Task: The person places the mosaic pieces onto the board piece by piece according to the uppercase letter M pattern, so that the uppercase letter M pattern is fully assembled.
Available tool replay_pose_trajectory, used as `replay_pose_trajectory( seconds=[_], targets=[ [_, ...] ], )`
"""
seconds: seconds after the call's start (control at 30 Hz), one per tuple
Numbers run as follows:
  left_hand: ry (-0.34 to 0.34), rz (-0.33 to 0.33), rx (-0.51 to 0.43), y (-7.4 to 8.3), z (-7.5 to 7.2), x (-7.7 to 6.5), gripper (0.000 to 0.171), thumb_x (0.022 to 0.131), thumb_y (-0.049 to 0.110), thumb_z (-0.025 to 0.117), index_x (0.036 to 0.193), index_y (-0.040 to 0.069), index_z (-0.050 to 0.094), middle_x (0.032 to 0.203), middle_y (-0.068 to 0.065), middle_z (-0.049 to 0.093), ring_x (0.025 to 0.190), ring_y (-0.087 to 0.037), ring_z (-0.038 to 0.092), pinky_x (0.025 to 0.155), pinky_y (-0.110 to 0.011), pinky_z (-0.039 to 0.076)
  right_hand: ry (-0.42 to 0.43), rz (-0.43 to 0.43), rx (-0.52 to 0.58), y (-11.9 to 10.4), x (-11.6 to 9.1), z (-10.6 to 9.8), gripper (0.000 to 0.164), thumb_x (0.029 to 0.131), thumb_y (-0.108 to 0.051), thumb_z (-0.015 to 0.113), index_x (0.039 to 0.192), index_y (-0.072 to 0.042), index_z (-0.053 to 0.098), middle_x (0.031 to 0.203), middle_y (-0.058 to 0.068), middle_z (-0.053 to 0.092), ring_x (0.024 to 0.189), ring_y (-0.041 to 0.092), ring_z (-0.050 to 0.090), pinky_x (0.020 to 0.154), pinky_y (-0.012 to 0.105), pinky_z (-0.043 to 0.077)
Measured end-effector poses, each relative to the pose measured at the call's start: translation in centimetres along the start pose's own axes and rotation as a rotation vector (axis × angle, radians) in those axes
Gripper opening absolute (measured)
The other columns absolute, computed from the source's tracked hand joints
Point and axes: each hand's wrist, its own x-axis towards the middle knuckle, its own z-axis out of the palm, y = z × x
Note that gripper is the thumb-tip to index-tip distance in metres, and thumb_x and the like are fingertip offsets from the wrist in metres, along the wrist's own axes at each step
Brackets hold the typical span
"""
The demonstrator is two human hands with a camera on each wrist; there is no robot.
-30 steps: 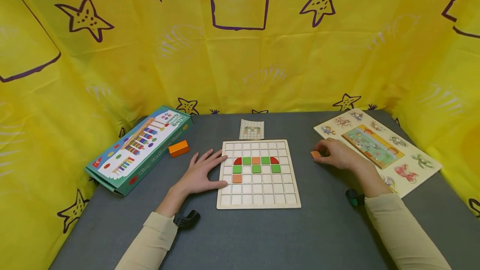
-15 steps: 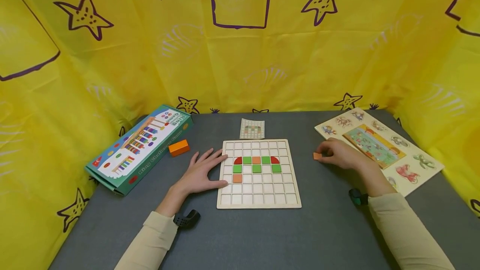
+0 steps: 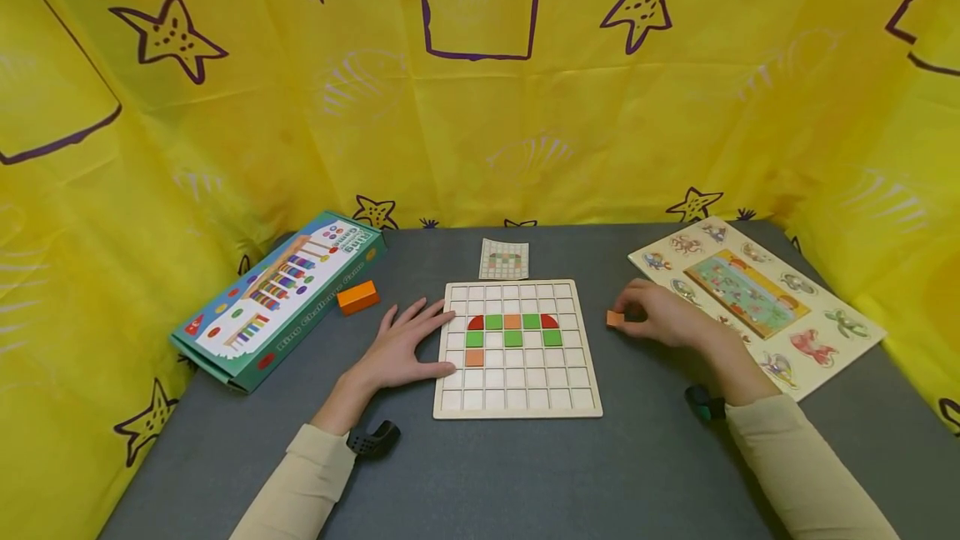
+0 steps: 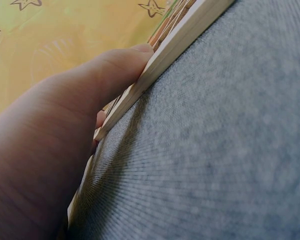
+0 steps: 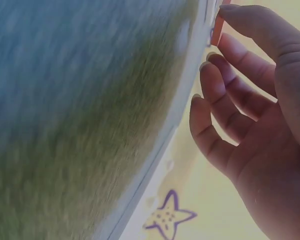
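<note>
A wooden grid board (image 3: 517, 398) lies mid-table, with green, orange and red tiles set in several of its squares. My left hand (image 3: 401, 348) rests at its left edge, fingers spread and thumb touching the rim; the left wrist view shows the thumb (image 4: 115, 70) on the board's side. To the right of the board, my right hand (image 3: 667, 315) pinches a small orange tile (image 3: 614, 319) between thumb and forefinger. In the right wrist view the tile (image 5: 218, 30) shows edge-on at the fingertips, the other fingers loosely curled.
Behind the board lies a small pattern card (image 3: 504, 259). A green game box (image 3: 285, 298) and an orange block (image 3: 357, 297) are on the left. At the right is a wooden picture-puzzle board (image 3: 840, 323), partly under my right forearm. A yellow curtain (image 3: 480, 132) surrounds the table.
My right hand with the orange tile shifted slightly right, then moved left toward the grid board. The left hand and the tiles on the board have stayed in place.
</note>
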Motion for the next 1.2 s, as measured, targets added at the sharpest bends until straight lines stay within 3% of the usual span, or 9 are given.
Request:
replay_pose_trajectory(
  seconds=[0.53, 0.93, 1.2],
  targets=[
    [0.002, 0.017, -0.015, -0.3, 0.0, -0.2, 0.09, 0.083, 0.066, 0.07, 0.157, 0.025, 0.04, 0.165, 0.002, 0.027, 0.153, -0.029, 0.014, 0.115, -0.062, -0.004, -0.045, -0.109, 0.028, -4.5, 1.6, 2.4, 0.012, 0.09, -0.018, 0.078, 0.097, -0.013, 0.071, 0.103, -0.001, 0.058, 0.092, 0.018, 0.059, 0.084, 0.038, 0.051],
    [0.008, 0.026, -0.014, -0.2, 0.0, -0.1, 0.088, 0.085, 0.065, 0.069, 0.157, 0.024, 0.041, 0.164, -0.001, 0.028, 0.152, -0.032, 0.016, 0.114, -0.065, -0.003, -0.11, -0.214, -0.002, -7.0, 2.6, 4.0, 0.007, 0.092, -0.018, 0.075, 0.095, -0.013, 0.072, 0.1, 0.0, 0.056, 0.085, 0.017, 0.056, 0.077, 0.031, 0.05],
    [0.006, 0.03, -0.017, -0.2, 0.0, 0.0, 0.089, 0.084, 0.066, 0.069, 0.157, 0.024, 0.041, 0.164, -0.001, 0.029, 0.152, -0.032, 0.015, 0.114, -0.065, -0.003, -0.131, -0.198, -0.041, -7.6, 2.8, 4.4, 0.009, 0.091, -0.019, 0.075, 0.096, -0.013, 0.072, 0.1, 0.001, 0.056, 0.084, 0.017, 0.055, 0.077, 0.032, 0.05]
  ],
)
